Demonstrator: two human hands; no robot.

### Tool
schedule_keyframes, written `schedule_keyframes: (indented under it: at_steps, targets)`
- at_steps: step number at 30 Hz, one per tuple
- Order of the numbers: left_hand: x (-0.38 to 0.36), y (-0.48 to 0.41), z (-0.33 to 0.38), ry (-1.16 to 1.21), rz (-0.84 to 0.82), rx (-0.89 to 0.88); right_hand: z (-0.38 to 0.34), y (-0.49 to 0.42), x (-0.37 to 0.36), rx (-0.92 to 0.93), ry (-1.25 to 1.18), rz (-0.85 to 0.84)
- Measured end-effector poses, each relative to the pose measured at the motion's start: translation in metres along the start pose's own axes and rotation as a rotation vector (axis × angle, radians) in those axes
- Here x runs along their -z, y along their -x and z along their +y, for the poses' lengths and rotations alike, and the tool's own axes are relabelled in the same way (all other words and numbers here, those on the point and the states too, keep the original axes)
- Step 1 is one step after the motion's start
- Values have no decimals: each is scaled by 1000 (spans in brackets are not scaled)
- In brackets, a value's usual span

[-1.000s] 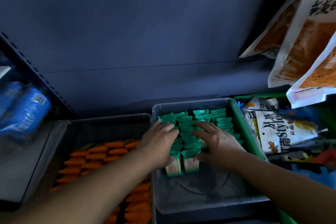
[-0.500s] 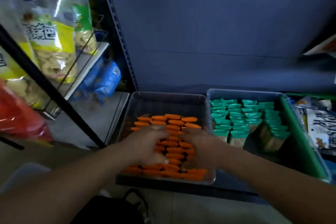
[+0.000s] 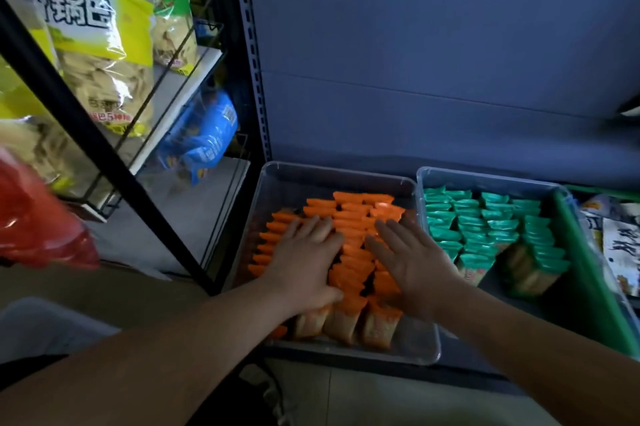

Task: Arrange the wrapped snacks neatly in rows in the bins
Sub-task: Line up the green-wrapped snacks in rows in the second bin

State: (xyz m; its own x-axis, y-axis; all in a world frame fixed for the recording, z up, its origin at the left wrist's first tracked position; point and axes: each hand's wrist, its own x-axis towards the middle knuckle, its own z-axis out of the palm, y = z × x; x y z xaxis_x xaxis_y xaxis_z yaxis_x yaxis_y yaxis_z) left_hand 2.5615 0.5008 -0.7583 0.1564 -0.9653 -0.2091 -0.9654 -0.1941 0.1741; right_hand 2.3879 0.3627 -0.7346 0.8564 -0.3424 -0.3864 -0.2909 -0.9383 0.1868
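Left hand (image 3: 304, 261) and right hand (image 3: 414, 261), a second earlier on the green snacks (image 3: 485, 228), lay flat, fingers straight, on the orange snacks (image 3: 351, 268).

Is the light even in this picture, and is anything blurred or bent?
Head view: the light is dim, yet the orange snacks and green snacks stay vivid; head view, left edge: the red bag is smeared by blur, and the wide lens makes the black shelf post lean.

Both hands flat on orange wrapped snacks (image 3: 349, 218) in left clear bin (image 3: 294, 176): left hand (image 3: 304, 259), right hand (image 3: 412, 259), fingers straight. Green wrapped snacks (image 3: 485, 225) in rows in right clear bin (image 3: 485, 178). Yellow chip bags (image 3: 93, 34) on left rack.
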Motion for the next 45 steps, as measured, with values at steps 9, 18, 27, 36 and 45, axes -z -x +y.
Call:
schedule_keyframes:
  at_steps: [9, 18, 27, 36, 45]
  targets:
    - [42, 45, -74, 12, 21, -147, -55, -7, 20, 9, -476, 49]
    - [27, 69, -78, -215, -96, -154, -99, -45, 0, 33, -413, 105]
    - [27, 37, -74, -340, -38, -3, -73, -50, -7, -42, -310, 146]
    - [23, 39, -83, -212, -59, -50, -72, -51, -11, -21, -283, 145]
    - [16, 41, -65, -220, -12, 6, -63, -36, 3, -77, -394, 180]
